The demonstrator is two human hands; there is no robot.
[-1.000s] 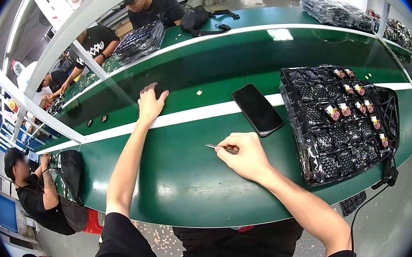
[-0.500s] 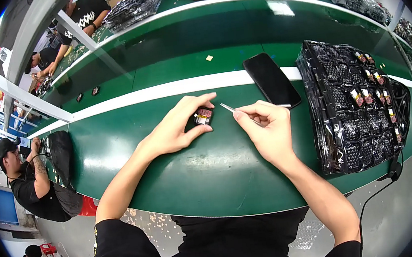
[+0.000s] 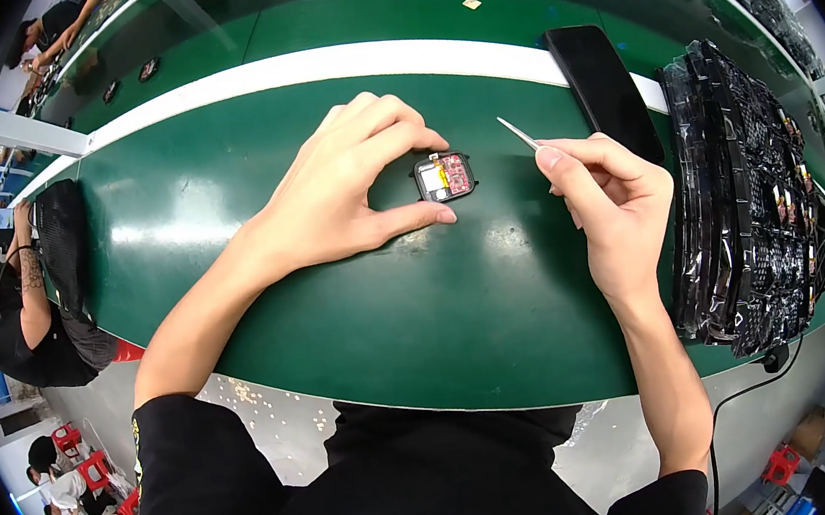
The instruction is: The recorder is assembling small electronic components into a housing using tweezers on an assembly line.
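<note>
A small dark watch case [image 3: 446, 176] lies on the green bench, its inside showing a red circuit board, a silvery part and a bit of yellow. My left hand [image 3: 354, 178] curves around its left side, open. Thumb and index finger are apart, their tips close to the case's lower and upper edges; a slight gap shows at the thumb. To the right, my right hand [image 3: 612, 191] pinches metal tweezers [image 3: 518, 134] between thumb and fingers. Their tip points up and left, clear of the case.
A black phone [image 3: 604, 87] lies across the white strip behind my right hand. Stacked black plastic trays [image 3: 744, 203] with small parts stand at the right, beside a black cable [image 3: 739, 394]. A small yellowish piece [image 3: 471, 4] lies farther back. A person [image 3: 29, 288] sits at the left.
The view has shifted and tilted downward. The watch case now lies flatter, its inside more visible between my left fingers. My right hand with the tweezers has moved farther from it.
</note>
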